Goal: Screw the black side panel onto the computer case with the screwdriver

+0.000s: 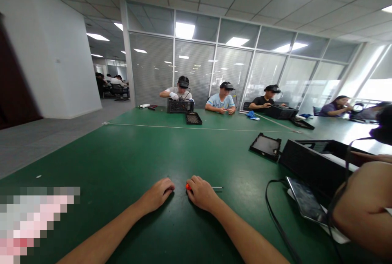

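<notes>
Low on the table, two hands and a screwdriver

Broadly, a green table (128, 162) fills the view. Several people sit working along its far edge. At the right a black case (309, 164) lies open, and a neighbour's arm (364, 207) crosses in front of it. A black tray (266, 145) rests just left of the case. A phone (306, 200) lies below it, with a cable (272, 211) curling past. Near the front edge, the left hand (157, 194) rests knuckles up, fingers curled under; I cannot tell whether it holds anything. Just beside it, the right hand (202, 192) closes over a screwdriver (218, 189), which lies flat on the table, orange handle peeking out left and shaft pointing right.
</notes>
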Tool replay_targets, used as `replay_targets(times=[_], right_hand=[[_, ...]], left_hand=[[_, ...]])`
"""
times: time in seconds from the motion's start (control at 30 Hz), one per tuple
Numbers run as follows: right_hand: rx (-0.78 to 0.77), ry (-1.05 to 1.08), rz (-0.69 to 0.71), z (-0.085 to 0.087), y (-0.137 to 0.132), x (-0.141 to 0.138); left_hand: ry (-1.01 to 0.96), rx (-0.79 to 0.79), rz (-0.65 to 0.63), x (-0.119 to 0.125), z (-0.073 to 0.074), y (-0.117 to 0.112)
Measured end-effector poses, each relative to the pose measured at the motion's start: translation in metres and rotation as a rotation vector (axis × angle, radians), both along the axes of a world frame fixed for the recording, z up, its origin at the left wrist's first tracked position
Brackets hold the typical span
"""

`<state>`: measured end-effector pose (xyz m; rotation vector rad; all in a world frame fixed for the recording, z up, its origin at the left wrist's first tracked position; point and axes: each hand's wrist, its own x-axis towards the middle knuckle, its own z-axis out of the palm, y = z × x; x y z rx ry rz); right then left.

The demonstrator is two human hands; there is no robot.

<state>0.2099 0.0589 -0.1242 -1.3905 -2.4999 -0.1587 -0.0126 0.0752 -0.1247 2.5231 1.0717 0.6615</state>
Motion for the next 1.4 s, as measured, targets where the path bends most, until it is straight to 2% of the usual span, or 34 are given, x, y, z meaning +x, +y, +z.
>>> replay_targets(times=[1.4], right_hand=[[-0.020,0.008,0.036,0.0030,0.0041,-0.0009]], left_hand=[[-0.031,-0.058,0.019,-0.0017,0.0051,0.0009]])
